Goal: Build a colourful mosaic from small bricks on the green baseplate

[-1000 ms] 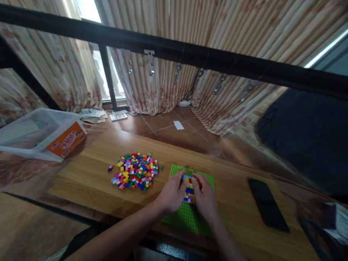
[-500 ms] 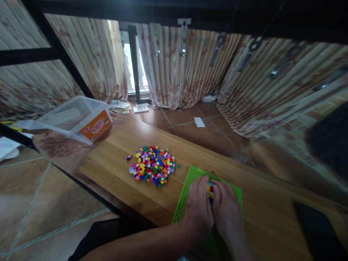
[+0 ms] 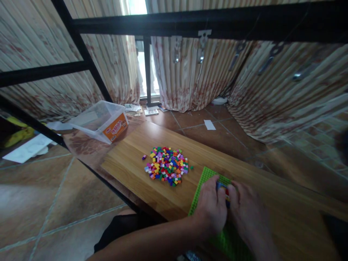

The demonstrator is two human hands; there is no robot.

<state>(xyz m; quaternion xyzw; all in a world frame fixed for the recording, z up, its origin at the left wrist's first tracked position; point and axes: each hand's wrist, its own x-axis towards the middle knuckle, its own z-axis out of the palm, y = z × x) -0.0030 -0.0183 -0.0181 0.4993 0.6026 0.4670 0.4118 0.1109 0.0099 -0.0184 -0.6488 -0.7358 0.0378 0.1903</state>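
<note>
A green studded baseplate [image 3: 207, 174] lies on the wooden bench top, partly covered by my hands and forearms. Over it, a small block of joined toy bricks [image 3: 220, 186] shows blue, red and yellow between my fingers. My left hand [image 3: 212, 206] is closed around its left side, thumb near the front. On the other side my right hand [image 3: 248, 208] curls its fingers against the same block. Most of the block is hidden, and whether it is pressed onto the studs cannot be seen. Left of the baseplate lies a pile of loose coloured bricks [image 3: 165, 165].
A clear plastic box [image 3: 99, 123] with an orange label stands at the bench's far left. One green brick [image 3: 191, 167] and a purple one [image 3: 144, 157] lie apart from the pile. A dark flat object [image 3: 335, 232] is at the right. A black metal frame [image 3: 163, 25] crosses above.
The whole view has shifted, so the bench, pile and hands appear further right. Both hands stay closed around the brick block; less of it shows now.
</note>
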